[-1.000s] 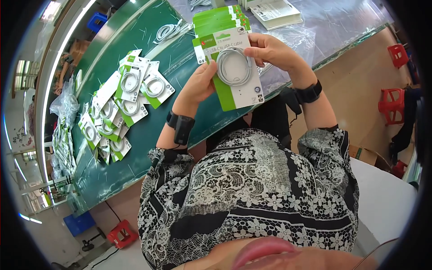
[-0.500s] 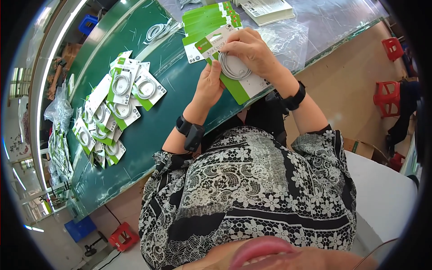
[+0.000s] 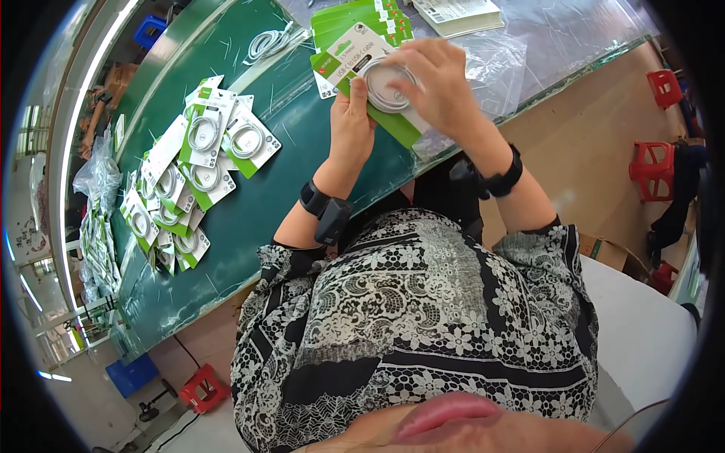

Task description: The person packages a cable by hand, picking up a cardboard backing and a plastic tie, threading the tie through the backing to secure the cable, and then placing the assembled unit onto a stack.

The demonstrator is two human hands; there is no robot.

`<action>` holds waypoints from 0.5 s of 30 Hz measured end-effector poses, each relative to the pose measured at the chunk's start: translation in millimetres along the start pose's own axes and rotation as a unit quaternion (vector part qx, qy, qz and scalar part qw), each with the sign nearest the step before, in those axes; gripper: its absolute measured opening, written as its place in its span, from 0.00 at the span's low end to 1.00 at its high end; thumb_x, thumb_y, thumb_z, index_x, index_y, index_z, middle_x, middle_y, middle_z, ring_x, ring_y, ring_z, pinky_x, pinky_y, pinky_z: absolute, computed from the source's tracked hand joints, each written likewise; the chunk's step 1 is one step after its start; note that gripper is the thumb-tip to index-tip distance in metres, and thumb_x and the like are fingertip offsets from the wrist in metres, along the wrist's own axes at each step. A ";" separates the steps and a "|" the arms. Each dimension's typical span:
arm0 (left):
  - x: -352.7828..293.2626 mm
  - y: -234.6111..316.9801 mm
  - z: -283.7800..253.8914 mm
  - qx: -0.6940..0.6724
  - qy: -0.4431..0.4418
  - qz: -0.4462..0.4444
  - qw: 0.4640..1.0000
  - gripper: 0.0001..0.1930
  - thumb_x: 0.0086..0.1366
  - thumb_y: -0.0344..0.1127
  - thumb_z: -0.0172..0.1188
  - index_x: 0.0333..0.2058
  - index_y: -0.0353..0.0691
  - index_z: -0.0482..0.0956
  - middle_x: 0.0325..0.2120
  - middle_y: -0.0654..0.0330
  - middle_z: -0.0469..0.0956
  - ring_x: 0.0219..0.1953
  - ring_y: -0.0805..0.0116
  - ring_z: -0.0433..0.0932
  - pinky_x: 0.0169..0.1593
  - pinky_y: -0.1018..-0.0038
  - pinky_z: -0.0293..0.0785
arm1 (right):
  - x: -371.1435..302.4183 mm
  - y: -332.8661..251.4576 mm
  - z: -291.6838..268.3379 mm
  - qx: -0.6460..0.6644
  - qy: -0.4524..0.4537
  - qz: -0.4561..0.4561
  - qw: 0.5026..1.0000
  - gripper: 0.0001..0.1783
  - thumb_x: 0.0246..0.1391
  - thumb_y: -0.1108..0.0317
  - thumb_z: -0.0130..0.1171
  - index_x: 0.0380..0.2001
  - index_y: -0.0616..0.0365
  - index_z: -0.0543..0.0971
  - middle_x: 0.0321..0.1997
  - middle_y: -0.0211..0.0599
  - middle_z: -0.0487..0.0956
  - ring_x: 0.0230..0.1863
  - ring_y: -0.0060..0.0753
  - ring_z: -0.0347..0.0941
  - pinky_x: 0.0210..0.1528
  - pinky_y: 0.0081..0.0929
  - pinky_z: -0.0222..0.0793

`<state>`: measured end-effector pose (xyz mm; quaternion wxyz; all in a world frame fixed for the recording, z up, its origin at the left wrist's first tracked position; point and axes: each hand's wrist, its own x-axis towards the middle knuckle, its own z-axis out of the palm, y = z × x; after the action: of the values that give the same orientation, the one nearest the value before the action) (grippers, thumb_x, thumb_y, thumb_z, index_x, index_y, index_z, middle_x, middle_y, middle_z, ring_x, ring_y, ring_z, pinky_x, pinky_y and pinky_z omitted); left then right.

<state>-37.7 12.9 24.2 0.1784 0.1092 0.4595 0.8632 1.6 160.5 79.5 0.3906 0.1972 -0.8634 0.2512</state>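
Observation:
My left hand (image 3: 352, 130) grips the lower left edge of a green and white packaging card (image 3: 357, 47), its thumb lying on the front. A coiled white cable (image 3: 371, 92) sits on the front of the card. Over the coil's right side, my right hand (image 3: 444, 92) has its thumb and fingers apart; whether the fingertips touch the cable I cannot tell. Behind the held card lies a fanned row of similar green and white cards (image 3: 355, 20). The card's lower right part is hidden behind my right hand.
A pile of carded white cables (image 3: 202, 162) lies on the green table (image 3: 283, 162) at the left. Beyond it is a loose white cable coil (image 3: 268, 45). Clear plastic film (image 3: 498, 72) and a stack of white cards (image 3: 461, 16) are at the right. Red stools (image 3: 653, 170) stand on the floor.
My right hand has loosened its pinch at the coil's top and moved right, its fingers spreading. The card in my left hand has shifted slightly up and left, showing more of its front.

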 end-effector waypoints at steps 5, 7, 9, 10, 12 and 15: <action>-4.8 2.2 4.7 -0.022 0.018 0.014 0.999 0.18 0.72 0.42 0.45 0.52 0.36 0.67 0.44 0.59 0.75 0.43 0.69 0.77 0.43 0.74 0.77 | -27.1 -12.3 19.4 0.001 -0.037 0.092 0.995 0.13 0.42 0.70 0.65 0.35 0.50 0.81 0.35 0.27 0.76 0.43 0.33 0.71 0.57 0.36 0.53; -6.3 6.9 7.4 -0.081 0.013 -0.026 0.996 0.18 0.71 0.42 0.46 0.53 0.36 0.67 0.45 0.57 0.74 0.43 0.67 0.77 0.43 0.71 0.78 | -32.3 -12.4 22.5 -0.008 -0.035 0.091 0.995 0.13 0.42 0.70 0.65 0.35 0.50 0.81 0.35 0.28 0.76 0.43 0.33 0.72 0.57 0.37 0.53; -8.1 10.5 7.7 -0.110 0.010 -0.045 0.993 0.18 0.71 0.42 0.47 0.53 0.36 0.66 0.45 0.56 0.74 0.44 0.66 0.77 0.43 0.70 0.78 | -37.9 -11.3 21.6 -0.007 -0.037 0.076 0.996 0.12 0.42 0.70 0.65 0.35 0.50 0.81 0.33 0.28 0.76 0.41 0.32 0.72 0.57 0.38 0.53; -8.8 12.2 7.0 -0.103 0.005 -0.049 0.993 0.18 0.71 0.42 0.47 0.53 0.36 0.66 0.46 0.56 0.74 0.44 0.65 0.77 0.43 0.69 0.78 | -39.7 -10.4 20.8 -0.006 -0.038 0.068 0.997 0.12 0.42 0.71 0.65 0.34 0.50 0.81 0.33 0.28 0.76 0.40 0.32 0.72 0.58 0.39 0.53; -9.9 14.7 4.8 -0.089 -0.004 -0.056 0.994 0.19 0.70 0.42 0.48 0.53 0.35 0.66 0.47 0.55 0.74 0.46 0.63 0.77 0.44 0.68 0.78 | -40.4 -6.5 19.0 0.000 -0.041 0.066 0.997 0.12 0.42 0.71 0.65 0.34 0.50 0.82 0.32 0.27 0.76 0.39 0.32 0.73 0.58 0.39 0.53; -10.6 16.7 4.9 -0.098 -0.008 -0.071 0.993 0.19 0.70 0.41 0.49 0.53 0.34 0.66 0.48 0.55 0.74 0.47 0.63 0.77 0.46 0.67 0.77 | -40.9 -3.7 18.0 0.011 -0.045 0.063 0.997 0.11 0.42 0.72 0.64 0.33 0.49 0.82 0.30 0.27 0.76 0.37 0.31 0.73 0.59 0.40 0.53</action>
<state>-29.8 3.7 40.6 0.2533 0.0655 0.3780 0.8881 18.4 152.9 38.6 0.3329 0.1582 -0.8878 0.2755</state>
